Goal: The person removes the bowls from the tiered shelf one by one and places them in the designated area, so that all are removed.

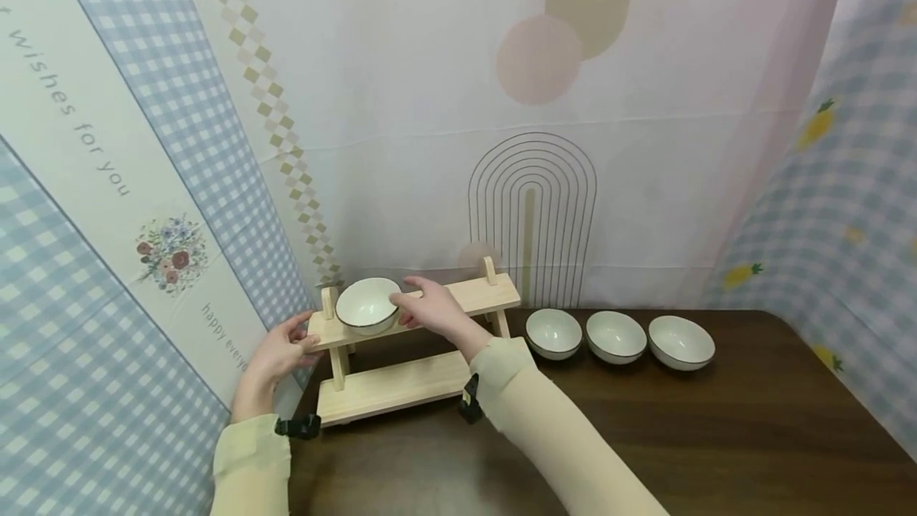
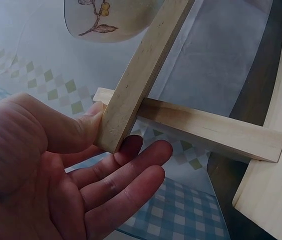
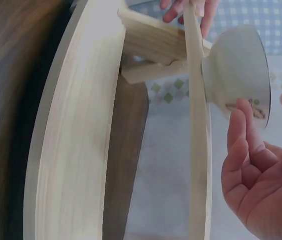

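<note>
A white bowl (image 1: pixel 368 305) with a thin dark rim stands upright near the left end of the upper board of a two-tier wooden shelf rack (image 1: pixel 401 385). My left hand (image 1: pixel 278 353) grips that board's left end; in the left wrist view the thumb lies on one face and fingertips touch the other. Beside the bowl's right side is my right hand (image 1: pixel 435 310). In the right wrist view its fingertips (image 3: pixel 243 105) are right at the bowl's printed side, while the thumb stands apart from the rim.
Three similar white bowls, the left (image 1: pixel 554 334), middle (image 1: pixel 616 337) and right (image 1: pixel 681 342), stand in a row on the dark wooden table (image 1: pixel 688 428), right of the rack. A patterned cloth (image 1: pixel 401 102) hangs behind, with checked cloth along both sides.
</note>
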Demonstrator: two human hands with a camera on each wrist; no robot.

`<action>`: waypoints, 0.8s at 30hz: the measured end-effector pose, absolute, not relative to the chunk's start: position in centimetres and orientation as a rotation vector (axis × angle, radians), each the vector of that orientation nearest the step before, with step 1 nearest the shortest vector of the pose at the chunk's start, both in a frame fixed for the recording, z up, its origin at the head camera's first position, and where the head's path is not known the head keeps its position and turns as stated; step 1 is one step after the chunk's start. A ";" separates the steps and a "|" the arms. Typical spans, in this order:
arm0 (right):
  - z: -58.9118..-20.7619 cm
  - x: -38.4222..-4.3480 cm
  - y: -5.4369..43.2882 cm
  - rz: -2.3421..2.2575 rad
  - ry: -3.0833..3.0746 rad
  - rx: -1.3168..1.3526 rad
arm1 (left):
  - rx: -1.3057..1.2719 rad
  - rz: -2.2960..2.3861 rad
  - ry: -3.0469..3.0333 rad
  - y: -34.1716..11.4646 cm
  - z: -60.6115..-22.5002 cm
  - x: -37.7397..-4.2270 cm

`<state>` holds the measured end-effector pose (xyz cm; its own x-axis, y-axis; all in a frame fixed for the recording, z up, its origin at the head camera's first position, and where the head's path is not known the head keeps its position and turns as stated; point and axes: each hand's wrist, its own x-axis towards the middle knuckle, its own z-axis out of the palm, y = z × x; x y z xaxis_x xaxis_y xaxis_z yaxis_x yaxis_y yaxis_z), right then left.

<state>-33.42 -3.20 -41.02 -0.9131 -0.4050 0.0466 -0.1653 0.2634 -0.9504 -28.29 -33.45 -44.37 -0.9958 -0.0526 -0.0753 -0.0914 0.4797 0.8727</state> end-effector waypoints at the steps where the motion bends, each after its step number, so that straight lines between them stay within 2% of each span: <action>1: -41.1 -33.5 -3.4 -1.719 2.311 -0.527 | -0.128 1.580 2.668 -33.4 -44.3 -28.3; 24: -41.1 -32.5 -4.8 -1.822 2.238 -0.428 | -0.133 1.573 2.677 -33.2 -44.6 -28.3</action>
